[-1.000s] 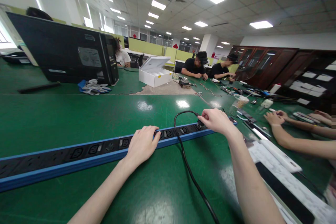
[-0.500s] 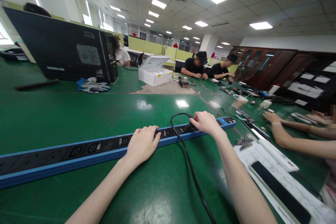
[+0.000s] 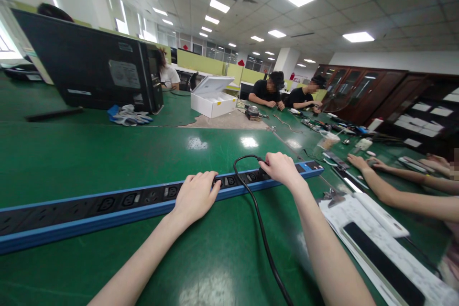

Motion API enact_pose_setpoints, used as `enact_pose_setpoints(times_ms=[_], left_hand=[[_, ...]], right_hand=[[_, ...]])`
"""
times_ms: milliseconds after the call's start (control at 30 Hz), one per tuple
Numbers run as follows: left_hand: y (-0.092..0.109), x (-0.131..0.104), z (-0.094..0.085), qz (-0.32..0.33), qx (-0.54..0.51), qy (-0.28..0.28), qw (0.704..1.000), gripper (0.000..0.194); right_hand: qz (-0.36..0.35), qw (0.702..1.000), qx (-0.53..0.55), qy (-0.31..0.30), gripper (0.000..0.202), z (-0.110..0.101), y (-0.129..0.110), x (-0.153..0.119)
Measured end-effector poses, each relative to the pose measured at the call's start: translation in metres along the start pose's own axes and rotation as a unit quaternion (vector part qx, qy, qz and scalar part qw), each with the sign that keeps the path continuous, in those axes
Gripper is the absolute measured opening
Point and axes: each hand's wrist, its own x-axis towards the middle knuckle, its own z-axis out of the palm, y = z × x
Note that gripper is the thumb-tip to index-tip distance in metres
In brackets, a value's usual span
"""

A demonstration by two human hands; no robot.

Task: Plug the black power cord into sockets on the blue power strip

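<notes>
A long blue power strip point(image 3: 150, 210) with black sockets lies across the green table. My left hand point(image 3: 196, 194) rests over its middle, fingers wrapped on the strip from above. Further right, my right hand point(image 3: 281, 168) is closed around the black plug at the end of a black cable point(image 3: 263, 234), at the strip's sockets. The plug is mostly hidden by my fingers. The cable loops up left of this hand and runs down toward the table's near edge.
A black computer case point(image 3: 107, 67), gloves point(image 3: 129, 115) and an open white box point(image 3: 214, 103) stand at the back. On the right lie a phone point(image 3: 382, 260), papers point(image 3: 332, 208) and a white bar-shaped device point(image 3: 382, 215). Other people work beyond and at the right.
At the right, another person's hand and forearm have moved left over the table. My hands stay at the same places on the strip; the view has shifted slightly.
</notes>
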Motion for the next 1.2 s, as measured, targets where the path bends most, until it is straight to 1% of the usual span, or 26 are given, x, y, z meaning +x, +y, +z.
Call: enact_pose_setpoints(times_ms=[133, 333, 467, 567, 667, 767, 867, 967, 1100, 1200], left_hand=[[0.000, -0.001, 0.001, 0.002, 0.000, 0.002, 1.000, 0.037], [0.000, -0.001, 0.001, -0.004, 0.002, 0.004, 1.000, 0.038], [0.001, -0.001, 0.001, -0.005, 0.003, 0.001, 1.000, 0.038], [0.001, -0.001, 0.000, -0.005, 0.009, -0.002, 1.000, 0.038], [0.001, -0.001, -0.001, -0.003, 0.014, -0.004, 1.000, 0.038], [0.002, -0.001, -0.001, -0.006, 0.017, -0.004, 1.000, 0.038], [0.003, -0.001, 0.000, -0.009, 0.019, -0.004, 1.000, 0.038], [0.003, -0.001, 0.001, -0.008, 0.016, -0.004, 1.000, 0.038], [0.002, -0.001, -0.001, -0.008, 0.010, -0.005, 1.000, 0.038], [0.000, 0.000, -0.003, -0.004, 0.005, -0.010, 1.000, 0.037]], right_hand=[[-0.001, 1.000, 0.012, -0.001, 0.047, 0.002, 0.004, 0.001], [0.007, 1.000, 0.018, -0.007, 0.042, 0.008, -0.004, 0.001], [0.004, 0.998, 0.058, -0.021, 0.040, 0.013, -0.004, 0.003], [-0.009, 0.993, 0.108, -0.051, 0.040, 0.017, 0.003, 0.006], [-0.021, 0.984, 0.149, -0.093, 0.032, 0.019, 0.010, 0.007], [-0.021, 0.982, 0.142, -0.121, 0.030, 0.017, 0.012, 0.007], [-0.023, 0.990, 0.081, -0.115, 0.038, 0.014, 0.009, 0.009], [-0.030, 0.993, 0.040, -0.105, 0.040, 0.014, 0.006, 0.010], [-0.042, 0.995, 0.033, -0.087, 0.041, 0.019, 0.007, 0.008], [-0.064, 0.995, 0.038, -0.068, 0.040, 0.026, 0.011, 0.006]])
